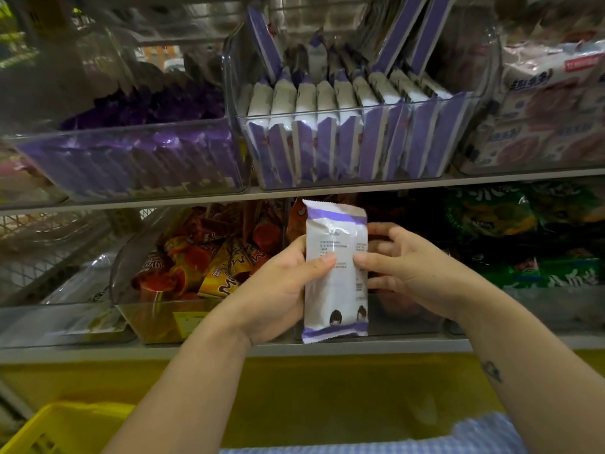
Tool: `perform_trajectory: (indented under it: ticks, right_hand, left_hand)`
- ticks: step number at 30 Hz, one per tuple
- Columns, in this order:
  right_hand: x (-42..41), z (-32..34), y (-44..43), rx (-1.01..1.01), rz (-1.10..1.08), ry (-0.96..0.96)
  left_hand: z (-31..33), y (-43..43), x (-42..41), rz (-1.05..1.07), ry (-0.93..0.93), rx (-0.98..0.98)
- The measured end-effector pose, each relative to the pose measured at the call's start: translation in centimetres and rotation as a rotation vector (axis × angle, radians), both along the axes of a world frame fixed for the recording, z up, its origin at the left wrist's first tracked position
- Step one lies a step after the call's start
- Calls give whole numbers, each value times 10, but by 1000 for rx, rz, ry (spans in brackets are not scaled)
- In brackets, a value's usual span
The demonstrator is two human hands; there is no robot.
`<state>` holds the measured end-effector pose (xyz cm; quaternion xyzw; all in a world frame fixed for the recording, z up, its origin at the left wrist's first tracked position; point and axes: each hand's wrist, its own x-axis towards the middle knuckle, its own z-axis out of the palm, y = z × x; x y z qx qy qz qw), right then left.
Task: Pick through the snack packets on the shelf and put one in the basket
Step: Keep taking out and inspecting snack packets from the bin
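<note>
Both hands hold an upright white packet (335,273) with purple-banded ends.

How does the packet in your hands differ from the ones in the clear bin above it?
The held packet is alone, pinched between left hand and right hand; the bin packets stand packed in a row. The held packet shows its broad printed face; the bin packets show narrow edges. Both are white with purple ends.

Packet (335,273): smooth, glossy plastic film with crimped ends. Bins (327,113): clear hard plastic, shiny. Shelf (98,353): grey metal, matt finish; basket (65,427): yellow moulded plastic, slotted wall, dull sheen.
</note>
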<state>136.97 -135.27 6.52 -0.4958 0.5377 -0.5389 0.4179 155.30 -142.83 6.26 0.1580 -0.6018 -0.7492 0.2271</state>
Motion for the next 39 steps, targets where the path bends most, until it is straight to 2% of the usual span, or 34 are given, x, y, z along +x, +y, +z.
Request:
perform_trajectory:
  ticks: [2, 4, 8, 10, 13, 18, 21, 30, 35, 39]
  right_hand:
    - [-1, 1, 1, -16, 25, 19]
    - [-2, 3, 2, -52, 29, 78]
    - [2, 8, 5, -148, -32, 477]
    - [8, 9, 5, -200, -26, 600]
    - [11, 10, 5, -233, -53, 659]
    - [-9, 17, 14, -142, -49, 474]
    - [-19, 16, 16, -161, -56, 340]
    - [-19, 14, 16, -226, -107, 189]
    - [-19, 16, 19, -190, -38, 62]
    - [-23, 20, 25, -59, 219, -74]
  left_hand:
    - [-1, -4, 2, -39, 26, -16]
    - [-3, -11, 3, 61, 37, -86]
    - [-6, -25, 6, 349, 3, -432]
    - [-7, -28, 9, 325, -93, -608]
    - [-9, -30, 13, 259, -131, -665]
    - [-3, -38, 24, 268, -19, -432]
    - [-4, -42, 27, 297, 44, -322]
    - [-9, -47, 24, 318, 134, -147]
    - [-10, -43, 17, 423, 111, -175]
    - [-7, -40, 17, 397, 119, -245]
